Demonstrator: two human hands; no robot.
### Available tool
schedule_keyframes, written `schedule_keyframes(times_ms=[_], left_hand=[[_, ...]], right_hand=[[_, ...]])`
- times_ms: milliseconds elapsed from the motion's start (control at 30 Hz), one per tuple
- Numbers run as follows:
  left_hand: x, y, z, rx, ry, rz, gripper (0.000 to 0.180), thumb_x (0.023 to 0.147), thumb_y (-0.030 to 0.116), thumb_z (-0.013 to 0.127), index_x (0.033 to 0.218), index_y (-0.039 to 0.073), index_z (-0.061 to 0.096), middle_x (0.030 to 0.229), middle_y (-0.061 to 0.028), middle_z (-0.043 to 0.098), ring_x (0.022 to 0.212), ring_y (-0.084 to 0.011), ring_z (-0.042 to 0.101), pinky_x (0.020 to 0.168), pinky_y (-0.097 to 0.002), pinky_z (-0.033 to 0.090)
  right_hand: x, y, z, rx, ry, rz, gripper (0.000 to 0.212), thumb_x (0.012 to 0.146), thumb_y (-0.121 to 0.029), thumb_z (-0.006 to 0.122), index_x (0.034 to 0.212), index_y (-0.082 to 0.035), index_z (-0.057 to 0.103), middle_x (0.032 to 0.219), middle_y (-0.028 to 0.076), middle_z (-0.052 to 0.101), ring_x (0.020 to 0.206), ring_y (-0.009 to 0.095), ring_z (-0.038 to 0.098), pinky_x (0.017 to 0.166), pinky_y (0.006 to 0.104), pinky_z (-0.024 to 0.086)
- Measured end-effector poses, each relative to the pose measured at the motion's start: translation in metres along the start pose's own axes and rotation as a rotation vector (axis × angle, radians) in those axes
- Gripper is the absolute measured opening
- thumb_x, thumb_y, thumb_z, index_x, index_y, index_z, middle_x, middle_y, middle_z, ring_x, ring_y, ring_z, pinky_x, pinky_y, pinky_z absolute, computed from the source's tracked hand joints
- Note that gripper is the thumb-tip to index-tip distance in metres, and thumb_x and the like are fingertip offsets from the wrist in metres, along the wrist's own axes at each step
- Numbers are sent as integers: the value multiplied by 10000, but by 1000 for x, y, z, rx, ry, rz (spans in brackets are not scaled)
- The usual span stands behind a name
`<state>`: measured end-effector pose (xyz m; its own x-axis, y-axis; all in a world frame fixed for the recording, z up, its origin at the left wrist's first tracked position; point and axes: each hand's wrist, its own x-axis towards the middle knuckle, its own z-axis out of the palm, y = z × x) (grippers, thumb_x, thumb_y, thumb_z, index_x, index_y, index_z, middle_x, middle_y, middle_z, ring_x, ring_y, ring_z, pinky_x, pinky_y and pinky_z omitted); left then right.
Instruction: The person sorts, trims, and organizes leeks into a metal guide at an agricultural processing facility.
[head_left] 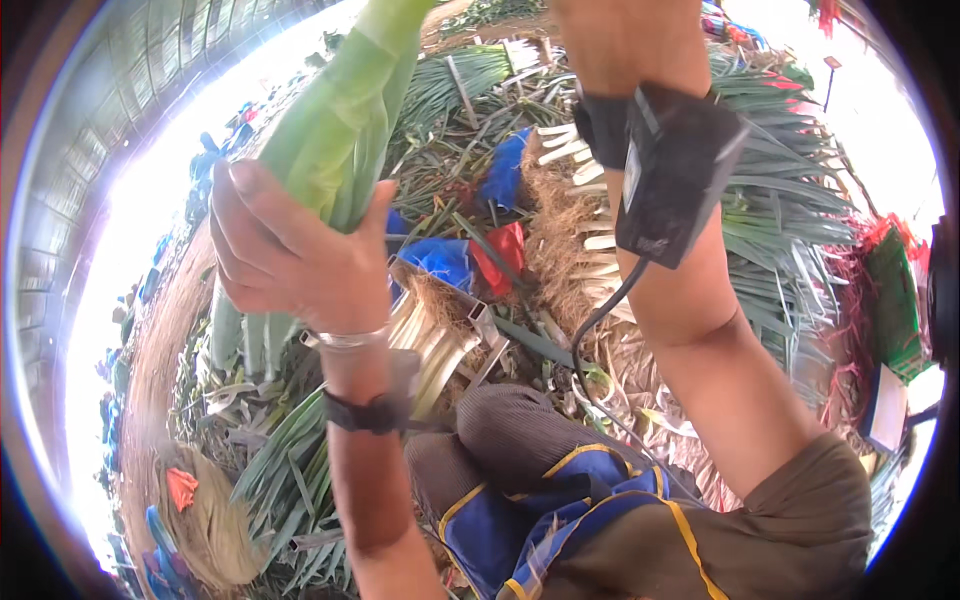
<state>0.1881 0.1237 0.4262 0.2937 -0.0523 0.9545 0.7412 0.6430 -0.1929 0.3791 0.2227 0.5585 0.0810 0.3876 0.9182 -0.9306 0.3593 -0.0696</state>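
Note:
My left hand (300,245) is raised at the upper left, its fingers and thumb wrapped round the thick green leaves of a leek (350,120). The leek slants up past the top edge, so its far end is out of sight. Some leaf ends hang down below the hand. My right arm stretches up on the right. Only its wrist and perhaps the base of my right hand (632,40) show at the top edge; the fingers are cut off. A black box (672,175) with a cable is strapped to that wrist. The left wrist carries a bangle and a dark strap.
Leeks with white stems and roots (560,220) lie piled at centre right, green leaves (770,200) pointing right. More stems (430,340) rest by a metal frame (485,325) before my knees. Blue plastic (440,262), a red scrap (498,258) and a green crate (893,300) lie around.

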Motion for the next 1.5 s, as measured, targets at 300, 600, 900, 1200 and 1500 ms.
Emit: schedule_keyframes(times_ms=[300,600,900,1200,1500], left_hand=[[-57,-204,-17,348,-367,443,902,575,382,862,1389,267,489,1242,-6,528,1116,-253,509,915,-479,356],[-229,-282,-114,466,-714,509,441,897,297,655,1312,342,512,1141,20,531,1050,-237,548,873,-454,384],[-304,-246,-201,373,-1081,357,670,874,538,592,1439,216,434,1107,-12,552,1035,-232,527,872,-464,383],[-305,-223,-193,-27,-1713,-158,773,634,447,803,1288,109,569,961,-89,580,917,-298,570,769,-435,470],[-323,-195,-180,43,-1786,46,544,651,355,760,1122,106,653,932,-81,582,917,-287,580,713,-421,469]], right_hand=[[-141,121,-98,562,365,852,218,885,-166,649,1027,-20,570,917,121,655,1055,301,628,823,481,526],[-335,212,-150,694,867,1377,340,922,-243,624,1131,14,550,1137,216,583,1167,366,539,980,636,418],[-402,268,-171,449,607,1574,321,920,-260,641,1082,9,579,747,55,601,681,132,610,490,230,491],[-408,246,-140,-243,99,1438,421,891,-136,672,1275,-57,521,1006,34,616,847,104,580,764,262,494],[-375,217,-76,-1226,-596,344,560,792,-88,633,1322,-49,457,1220,165,519,1068,309,507,878,406,481]])
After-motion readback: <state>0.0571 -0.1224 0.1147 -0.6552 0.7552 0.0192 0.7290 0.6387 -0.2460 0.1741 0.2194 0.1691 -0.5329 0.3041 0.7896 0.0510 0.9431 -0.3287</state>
